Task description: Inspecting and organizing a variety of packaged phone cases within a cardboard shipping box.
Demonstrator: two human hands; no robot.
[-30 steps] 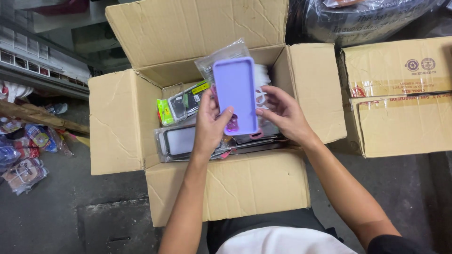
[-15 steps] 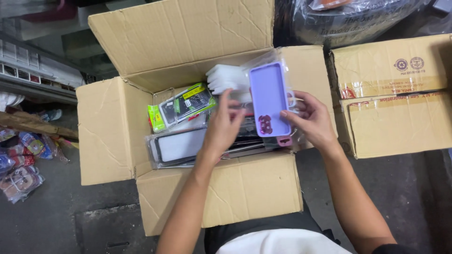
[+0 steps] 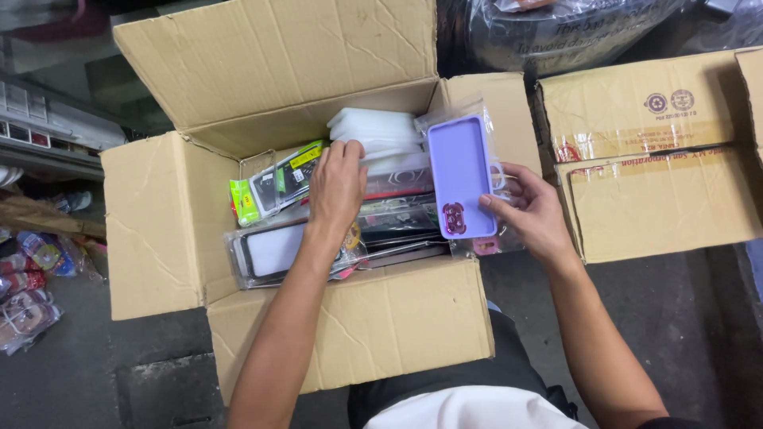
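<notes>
A purple phone case [image 3: 462, 176] in a clear sleeve was held by the right hand [image 3: 531, 210] at the right edge of the open cardboard box [image 3: 350, 318], thumb pressed on its lower corner and fingers curled behind it, together with what looked like another thin packet underneath. The left hand [image 3: 337, 189] was laid inside the box, fingers loosely bent and touching the stack of white cases [image 3: 373, 131]; nothing was seen to be gripped by it. By the look of things, only one case had been lifted clear, while most of the contents remained: the white stack at the back, a green-labelled packet [image 3: 274, 187] to the left, and dark and clear sleeved cases [image 3: 278, 250] in front. Room was limited by the raised rear flap and the side flaps, which stood close around both wrists. A second, taped carton [image 3: 652, 199] stood just beside the right hand, so free space was found mainly above the box.
</notes>
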